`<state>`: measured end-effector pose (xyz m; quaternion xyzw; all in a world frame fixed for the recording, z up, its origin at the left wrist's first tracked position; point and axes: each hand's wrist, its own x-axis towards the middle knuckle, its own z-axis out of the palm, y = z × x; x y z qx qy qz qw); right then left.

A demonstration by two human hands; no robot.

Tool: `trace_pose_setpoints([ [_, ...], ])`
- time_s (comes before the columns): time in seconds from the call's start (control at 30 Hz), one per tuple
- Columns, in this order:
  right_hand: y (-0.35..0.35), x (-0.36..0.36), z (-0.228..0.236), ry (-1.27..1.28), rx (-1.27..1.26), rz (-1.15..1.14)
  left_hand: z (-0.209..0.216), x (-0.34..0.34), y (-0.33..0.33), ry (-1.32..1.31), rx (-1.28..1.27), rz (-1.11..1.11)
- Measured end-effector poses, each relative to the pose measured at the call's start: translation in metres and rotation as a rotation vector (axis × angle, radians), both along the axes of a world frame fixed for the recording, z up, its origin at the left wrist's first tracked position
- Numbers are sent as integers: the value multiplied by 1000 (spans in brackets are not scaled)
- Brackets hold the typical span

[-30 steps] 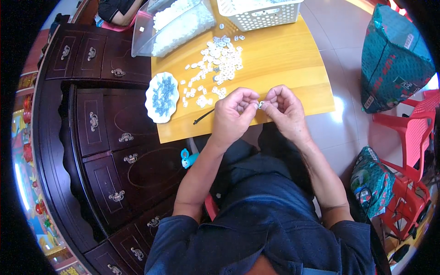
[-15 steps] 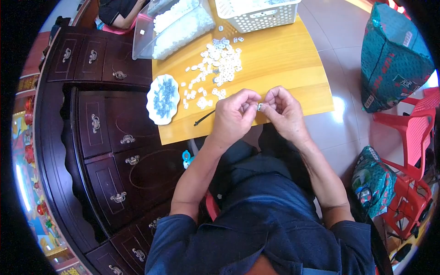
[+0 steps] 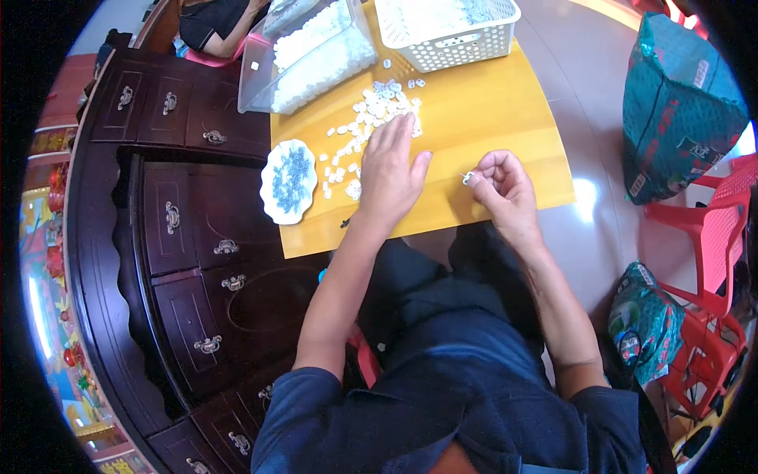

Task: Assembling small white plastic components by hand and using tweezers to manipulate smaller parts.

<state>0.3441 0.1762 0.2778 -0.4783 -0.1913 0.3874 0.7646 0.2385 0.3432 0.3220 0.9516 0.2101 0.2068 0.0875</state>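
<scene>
My left hand [image 3: 391, 174] reaches over the near part of a pile of small white plastic pieces [image 3: 367, 110], palm down with its fingers stretched out. Whether it touches the pieces is hidden beneath it. Between thumb and fingertips, my right hand [image 3: 508, 192] pinches a small white piece with a thin metal tip [image 3: 469, 178], held above the table's near right part. Beside my left wrist lies a thin black tool [image 3: 345, 223], mostly covered. To the left stands a white scalloped plate [image 3: 267, 199] of small dark grey-blue parts [image 3: 290, 174].
A clear plastic bin [image 3: 257, 83] and a white perforated basket [image 3: 450, 55], both holding white pieces, stand at the wooden table's [image 3: 505, 118] far side. Dark drawers [image 3: 189, 213] line the left. Green bags [image 3: 671, 110] and red chairs [image 3: 703, 229] are at right. Another person's arm [image 3: 229, 41] shows far left.
My hands have parted. The left has left the small piece, opened and moved forward over the pile; the right keeps the piece in its pinch, slightly further right.
</scene>
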Motion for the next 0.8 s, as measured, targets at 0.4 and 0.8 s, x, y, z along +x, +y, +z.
trace_pose_setpoints([
  [0.4, -1, 5, -2, 47, 13, -64, -26, -4, -30, 269, 7, -29],
  [0.8, 0, 4, -1, 46, 5, -98, -14, -12, -2, 32, -46, -43],
])
